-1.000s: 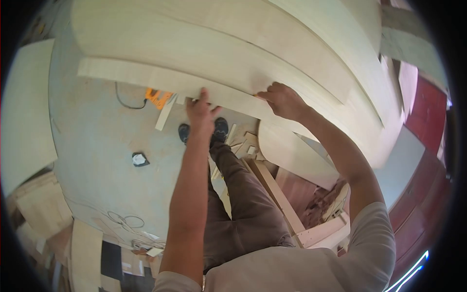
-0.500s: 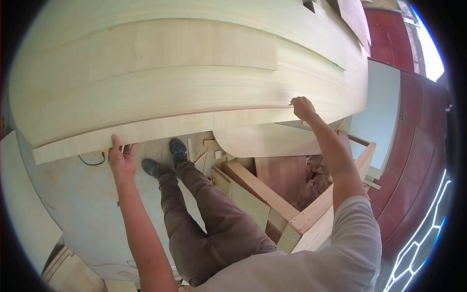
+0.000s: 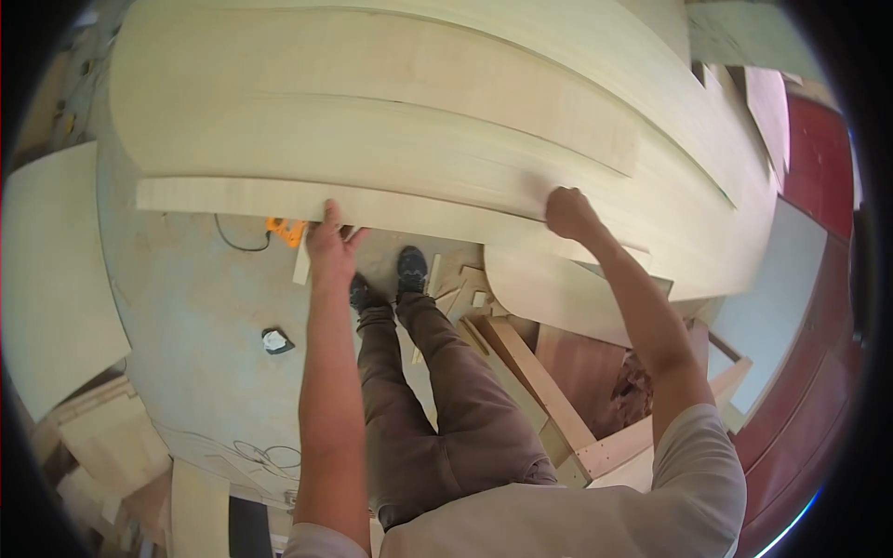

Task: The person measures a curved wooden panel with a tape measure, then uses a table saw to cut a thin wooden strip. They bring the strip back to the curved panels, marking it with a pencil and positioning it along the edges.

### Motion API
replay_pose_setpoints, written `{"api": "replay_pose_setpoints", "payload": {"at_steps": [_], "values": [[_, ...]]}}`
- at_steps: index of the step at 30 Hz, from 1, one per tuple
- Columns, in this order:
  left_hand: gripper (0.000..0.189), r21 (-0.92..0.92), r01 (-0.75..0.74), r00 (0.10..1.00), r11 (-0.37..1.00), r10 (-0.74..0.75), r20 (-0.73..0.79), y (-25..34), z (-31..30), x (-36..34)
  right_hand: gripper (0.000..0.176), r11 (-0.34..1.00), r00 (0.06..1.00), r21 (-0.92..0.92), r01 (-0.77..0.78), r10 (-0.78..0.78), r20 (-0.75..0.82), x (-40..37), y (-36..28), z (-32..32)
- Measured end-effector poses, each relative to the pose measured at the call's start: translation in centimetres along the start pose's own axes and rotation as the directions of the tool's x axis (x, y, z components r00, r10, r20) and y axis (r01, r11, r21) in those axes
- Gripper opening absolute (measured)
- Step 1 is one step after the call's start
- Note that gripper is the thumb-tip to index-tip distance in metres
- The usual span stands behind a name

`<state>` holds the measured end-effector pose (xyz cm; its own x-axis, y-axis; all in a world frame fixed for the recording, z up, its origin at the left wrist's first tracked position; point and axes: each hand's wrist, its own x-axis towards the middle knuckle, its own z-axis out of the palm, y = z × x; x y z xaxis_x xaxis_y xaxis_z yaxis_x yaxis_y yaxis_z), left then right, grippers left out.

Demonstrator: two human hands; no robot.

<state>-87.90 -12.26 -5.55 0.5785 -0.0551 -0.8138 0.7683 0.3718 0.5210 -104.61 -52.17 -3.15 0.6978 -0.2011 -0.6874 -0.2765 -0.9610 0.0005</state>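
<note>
A long, narrow wooden strip [image 3: 233,197] runs along the near edge of a large pale plywood sheet [image 3: 446,153]. My left hand [image 3: 332,246] pinches the strip's front edge, thumb on top and fingers below. Farther right, my right hand [image 3: 572,214] is closed in a fist over the strip's back edge, where it meets the sheet. What sits inside that fist is too small and blurred to name. Another flat board [image 3: 521,79] lies on the sheet behind the strip.
An orange power tool [image 3: 286,230] with a black cord lies on the floor beyond my left hand. Below my right arm stands a wooden frame [image 3: 549,386] with scraps around it. A pale panel [image 3: 60,279] is at the left, and red panels [image 3: 805,400] are at the right.
The view has swung left, so the sheet and both hands appear farther right. My left hand still holds the strip. My right hand stays closed at the strip's back edge.
</note>
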Motion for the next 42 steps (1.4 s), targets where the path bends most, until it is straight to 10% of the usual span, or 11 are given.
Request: {"api": "replay_pose_setpoints", "payload": {"at_steps": [2,8,13,15,17,20,26,42], "values": [[0.052,-0.014,-0.014,1.0,1.0,0.014,0.022,0.3,0.3,-0.5,0.019,0.932,0.947,-0.198,0.302,-0.317,-0.05,3.0,-8.7,-4.4],[0.052,-0.088,0.001,1.0,0.996,0.0,0.012,0.5,1.0,-1.1,0.024,0.771,0.952,0.561,0.301,-0.212,-0.22,11.3,-32.2,-13.6],[0.051,-0.128,0.018,1.0,0.992,-0.015,0.027,0.7,1.1,-1.7,0.015,0.616,0.751,0.481,0.624,-0.303,-0.587,7.2,-30.2,-15.4],[0.048,-0.12,0.049,0.998,0.992,-0.052,-0.023,0.9,1.4,-1.4,0.01,0.717,0.954,0.631,0.296,-0.184,-0.238,3.6,-24.3,-13.5],[0.05,-0.105,0.074,0.996,0.992,-0.08,-0.051,0.8,1.5,-1.2,0.013,0.804,0.907,0.471,0.363,-0.191,-0.374,1.6,-15.7,-5.4],[0.056,-0.102,0.069,0.997,0.992,-0.072,-0.026,1.4,1.7,-1.7,0.07,0.983,0.988,0.172,0.07,-0.045,-0.145,-5.6,-10.5,-3.7],[0.057,-0.064,0.13,0.991,0.989,-0.132,-0.025,2.0,0.9,-1.1,0.071,0.975,0.983,0.145,-0.17,0.179,-0.049,-7.0,-9.7,-2.7],[0.048,0.104,0.149,0.986,0.983,-0.14,-0.092,31.0,-22.3,6.7,0.068,0.942,0.994,0.318,-0.107,0.108,0.012,-7.7,-49.2,-9.3]]}}
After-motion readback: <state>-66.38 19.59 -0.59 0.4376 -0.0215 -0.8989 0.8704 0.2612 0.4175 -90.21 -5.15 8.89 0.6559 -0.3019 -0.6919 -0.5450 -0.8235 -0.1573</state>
